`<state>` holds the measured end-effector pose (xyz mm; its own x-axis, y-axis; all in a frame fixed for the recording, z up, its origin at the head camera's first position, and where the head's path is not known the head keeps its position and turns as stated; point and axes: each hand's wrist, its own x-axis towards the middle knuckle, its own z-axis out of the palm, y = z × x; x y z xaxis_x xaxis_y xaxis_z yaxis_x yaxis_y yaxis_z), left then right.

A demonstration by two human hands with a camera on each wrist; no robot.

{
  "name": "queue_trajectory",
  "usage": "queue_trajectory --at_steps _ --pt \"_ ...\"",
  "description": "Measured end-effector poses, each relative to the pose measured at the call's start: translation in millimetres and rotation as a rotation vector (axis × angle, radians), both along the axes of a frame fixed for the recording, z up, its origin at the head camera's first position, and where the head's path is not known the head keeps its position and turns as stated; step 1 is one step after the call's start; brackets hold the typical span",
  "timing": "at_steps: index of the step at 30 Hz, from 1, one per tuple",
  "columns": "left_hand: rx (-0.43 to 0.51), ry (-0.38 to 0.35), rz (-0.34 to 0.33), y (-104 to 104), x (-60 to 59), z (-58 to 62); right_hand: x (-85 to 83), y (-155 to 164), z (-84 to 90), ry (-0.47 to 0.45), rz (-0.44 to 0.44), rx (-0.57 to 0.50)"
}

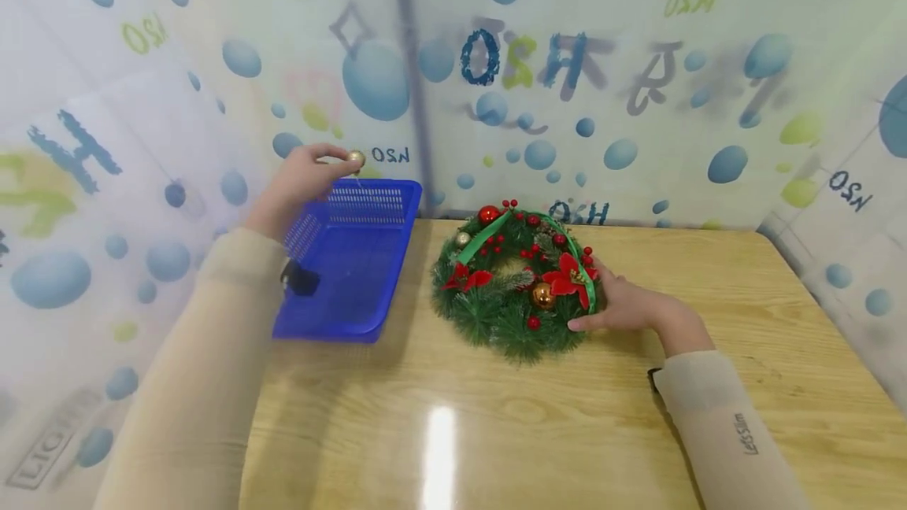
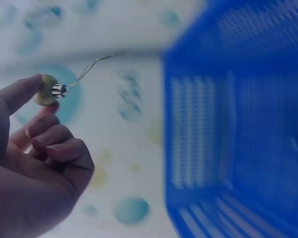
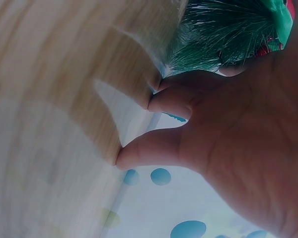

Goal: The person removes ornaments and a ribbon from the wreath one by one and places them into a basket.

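Note:
Above the blue plastic basket [image 1: 401, 262], my left hand [image 1: 305, 177] pinches a small gold Christmas bauble [image 1: 356, 158] between thumb and index finger. The left wrist view shows the bauble [image 2: 45, 90] glittery, with a silver cap and a loose gold string. The other fingers of that hand curl towards the palm. A green Christmas wreath [image 1: 479, 321] lies on the table, decorated with red flowers, berries, baubles and green ribbon. My right hand [image 1: 627, 304] rests at its right edge, fingers spread. In the right wrist view, some fingertips [image 3: 125, 157] touch the tabletop beside the wreath's needles [image 3: 223, 37].
The wooden table [image 1: 538, 431] meets a patterned wall [image 1: 616, 116] at the back and side. The basket stands left of the wreath, with a gap between them. A dark object [image 1: 303, 280] shows at the basket's left, partly behind my left sleeve.

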<state>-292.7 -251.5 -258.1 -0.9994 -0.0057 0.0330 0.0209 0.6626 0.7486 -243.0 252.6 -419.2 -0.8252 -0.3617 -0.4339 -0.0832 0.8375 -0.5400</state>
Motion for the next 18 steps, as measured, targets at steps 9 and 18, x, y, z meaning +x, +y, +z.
queue_trajectory --at_steps 9,18 --pt "-0.112 -0.128 0.058 -62 -31.6 -56.0 1.4 4 -9.9 0.006 0.005 0.001" --pt "0.025 -0.242 0.168 -72 -34.7 -98.7 1.4 6 -5.1 0.037 0.017 -0.019"
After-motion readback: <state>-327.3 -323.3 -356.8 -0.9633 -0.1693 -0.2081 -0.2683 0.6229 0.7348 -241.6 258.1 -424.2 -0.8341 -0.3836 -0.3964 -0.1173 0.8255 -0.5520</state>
